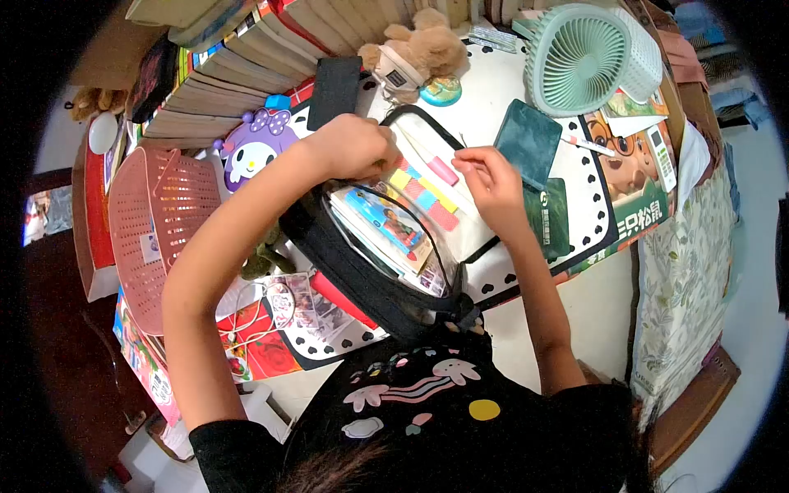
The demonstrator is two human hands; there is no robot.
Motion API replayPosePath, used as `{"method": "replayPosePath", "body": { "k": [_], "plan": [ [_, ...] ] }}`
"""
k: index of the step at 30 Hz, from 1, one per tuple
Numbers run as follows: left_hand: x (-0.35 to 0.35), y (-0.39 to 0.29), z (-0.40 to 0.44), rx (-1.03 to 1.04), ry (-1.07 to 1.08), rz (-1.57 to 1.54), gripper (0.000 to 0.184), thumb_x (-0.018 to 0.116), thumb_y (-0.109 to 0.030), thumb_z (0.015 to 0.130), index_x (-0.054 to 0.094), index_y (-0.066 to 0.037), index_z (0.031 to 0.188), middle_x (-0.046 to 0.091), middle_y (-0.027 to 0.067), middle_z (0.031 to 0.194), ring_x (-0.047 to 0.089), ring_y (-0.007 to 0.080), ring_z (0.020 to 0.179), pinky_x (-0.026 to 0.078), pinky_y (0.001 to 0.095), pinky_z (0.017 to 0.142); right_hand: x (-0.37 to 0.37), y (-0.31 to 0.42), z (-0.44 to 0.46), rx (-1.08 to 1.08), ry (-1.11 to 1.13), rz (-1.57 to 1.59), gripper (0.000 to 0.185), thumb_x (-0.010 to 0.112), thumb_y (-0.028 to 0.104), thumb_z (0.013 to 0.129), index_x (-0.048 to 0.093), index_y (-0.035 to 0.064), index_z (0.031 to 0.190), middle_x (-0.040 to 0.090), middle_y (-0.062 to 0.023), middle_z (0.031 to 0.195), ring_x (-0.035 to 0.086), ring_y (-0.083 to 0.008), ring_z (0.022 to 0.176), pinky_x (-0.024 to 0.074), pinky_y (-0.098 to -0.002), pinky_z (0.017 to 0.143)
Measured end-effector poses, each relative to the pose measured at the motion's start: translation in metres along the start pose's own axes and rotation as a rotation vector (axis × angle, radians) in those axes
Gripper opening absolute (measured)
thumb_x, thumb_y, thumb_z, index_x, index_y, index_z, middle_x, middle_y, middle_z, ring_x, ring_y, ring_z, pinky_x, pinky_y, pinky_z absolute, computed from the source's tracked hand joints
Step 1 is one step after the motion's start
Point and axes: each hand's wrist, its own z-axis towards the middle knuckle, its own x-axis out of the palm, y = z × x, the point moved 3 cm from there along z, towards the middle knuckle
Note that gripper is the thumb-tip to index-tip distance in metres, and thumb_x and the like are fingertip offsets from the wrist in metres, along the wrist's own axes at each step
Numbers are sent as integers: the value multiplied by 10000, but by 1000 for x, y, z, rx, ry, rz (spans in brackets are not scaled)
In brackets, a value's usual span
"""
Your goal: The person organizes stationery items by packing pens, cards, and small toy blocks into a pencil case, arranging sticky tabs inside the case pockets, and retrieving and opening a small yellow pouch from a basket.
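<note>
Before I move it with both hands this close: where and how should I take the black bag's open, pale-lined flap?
Probably pinch the flap by its black edging, thumb against fingers, coming from the right. That narrow border runs round the pale lining, away from the colourful strips, and the right hand is on that side.

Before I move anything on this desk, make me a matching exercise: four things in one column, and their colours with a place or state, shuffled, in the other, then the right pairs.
Column one
1. Bag
2. Basket
3. Fan
4. Plush toy in white clothing

Column two
A. Mint green, at the right
B. Light brown, at the back
C. Black, lying open
D. Pink, at the left

Right pairs
1-C; 2-D; 3-A; 4-B
</note>
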Motion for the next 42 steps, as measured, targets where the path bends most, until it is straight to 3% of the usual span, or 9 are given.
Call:
{"method": "replayPosePath", "body": {
  "k": [2, 7, 12, 17, 28, 34, 38, 40, 42],
  "plan": [
    [1, 9, 2, 34, 194, 13, 140, 605, -196, 681, 576, -81, 754, 520, 73, 815, 528, 261, 779, 444, 364, 666, -3, 7, -11, -46, -6, -119, 124, 521, 27, 784, 528, -31, 894, 557, -145, 876, 599, -215, 785, 478, -281, 674],
    [4, 17, -11, 114, 46, -137, 128, 617, -162, 661, 568, -67, 732, 492, 98, 800, 491, 278, 795, 417, 367, 696, -7, 13, -33, -89, 37, -389, 134, 545, 3, 761, 542, -25, 891, 550, -127, 844, 584, -213, 765, 459, -262, 679],
    [9, 29, -22, -155, -56, -238, 195, 645, -193, 620, 575, -42, 721, 493, 116, 737, 511, 268, 737, 426, 345, 653, 0, 22, -30, -172, 167, -622, 252, 596, 114, 727, 532, -20, 931, 540, -164, 860, 566, -267, 772, 448, -332, 671],
    [7, 27, -23, -466, -55, -239, 306, 683, -285, 576, 546, -23, 654, 521, 146, 713, 530, 296, 651, 443, 340, 607, -1, 12, -19, -149, 194, -539, 288, 635, 131, 691, 533, -21, 914, 559, -150, 779, 575, -270, 714, 453, -326, 638],
    [19, 33, -15, -616, -35, -275, 580, 713, -339, 528, 430, 40, 863, 563, 235, 830, 555, 370, 797, 445, 388, 704, 0, 2, -4, 31, 434, -297, 266, 646, 118, 682, 496, -30, 845, 593, -148, 721, 595, -202, 676, 463, -284, 637],
    [20, 43, -12, -722, 20, -348, 444, 700, -297, 529, 520, -42, 844, 592, 164, 807, 572, 326, 788, 444, 363, 673, -1, -1, -2, 36, 451, -255, 276, 650, 120, 699, 495, -34, 868, 600, -132, 742, 590, -165, 691, 461, -269, 636],
    [23, 42, -14, -755, 10, -351, 420, 696, -275, 536, 517, -51, 843, 593, 157, 802, 573, 322, 779, 438, 365, 662, -1, -8, 4, 303, 541, -177, 287, 643, 134, 729, 500, -45, 904, 597, -88, 750, 564, -106, 697, 448, -231, 622],
    [25, 43, -14, -714, -72, -302, 409, 735, -222, 527, 482, -48, 798, 540, 85, 662, 535, 206, 614, 420, 303, 551, -2, -9, 6, 394, 587, -141, 296, 640, 147, 737, 513, -49, 919, 593, -66, 743, 552, -92, 684, 436, -211, 614],
    [25, 44, -14, -713, -58, -338, 410, 738, -219, 528, 477, -48, 794, 538, 81, 657, 532, 199, 608, 416, 299, 544, -6, -16, 10, 429, 624, -125, 298, 639, 157, 739, 522, -48, 921, 591, -58, 738, 549, -87, 682, 435, -211, 612]
  ]
}}
